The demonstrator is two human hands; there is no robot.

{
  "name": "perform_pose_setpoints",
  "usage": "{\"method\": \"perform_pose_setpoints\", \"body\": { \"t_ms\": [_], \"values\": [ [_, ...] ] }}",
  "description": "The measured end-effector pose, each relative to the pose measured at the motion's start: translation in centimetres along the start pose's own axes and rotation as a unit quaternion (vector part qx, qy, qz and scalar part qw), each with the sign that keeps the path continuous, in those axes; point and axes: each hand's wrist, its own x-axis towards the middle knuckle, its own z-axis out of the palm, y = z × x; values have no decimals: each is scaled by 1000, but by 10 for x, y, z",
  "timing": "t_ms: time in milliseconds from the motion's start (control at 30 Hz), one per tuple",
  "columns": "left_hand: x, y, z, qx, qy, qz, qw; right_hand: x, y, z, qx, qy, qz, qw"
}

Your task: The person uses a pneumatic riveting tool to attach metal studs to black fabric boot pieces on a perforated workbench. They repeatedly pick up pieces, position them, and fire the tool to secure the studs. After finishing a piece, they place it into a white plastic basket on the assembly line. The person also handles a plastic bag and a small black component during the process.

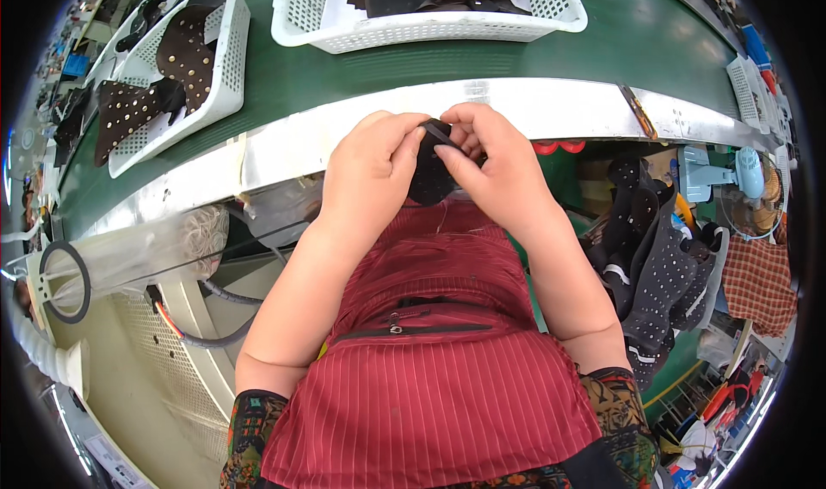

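Both of my hands meet in front of my red striped apron, at the metal edge of the green conveyor belt. Between them hangs a small black piece of material (pixel 432 172) with a narrow black strip along its top. My left hand (pixel 376 158) pinches the top left of the piece between thumb and forefinger. On the other side, my right hand (pixel 495 158) grips the top right, thumb in front and fingers curled behind. What the piece belongs to cannot be made out.
A white basket (pixel 430 36) of dark studded pieces stands on the green belt (pixel 370 69) ahead. Another white basket (pixel 231 85) with studded brown pieces is at left. A cutter knife (pixel 637 110) lies on the metal edge. Dotted dark pieces (pixel 662 274) and a blue fan (pixel 747 172) are at right.
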Motion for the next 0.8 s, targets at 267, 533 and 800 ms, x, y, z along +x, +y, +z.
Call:
{"method": "perform_pose_setpoints", "body": {
  "t_ms": [267, 533, 800],
  "values": [
    [-33, 14, -14, 173, 139, 138, 965, -35, -54, 2, 0, 30, -30, 999],
    [-35, 32, -65, 111, 281, 93, 949, -73, 33, 8, 122, 100, 37, 987],
    [-38, 26, -76, 94, 306, 70, 945, -95, 69, 62, 172, -135, 154, 964]
  ]
}}
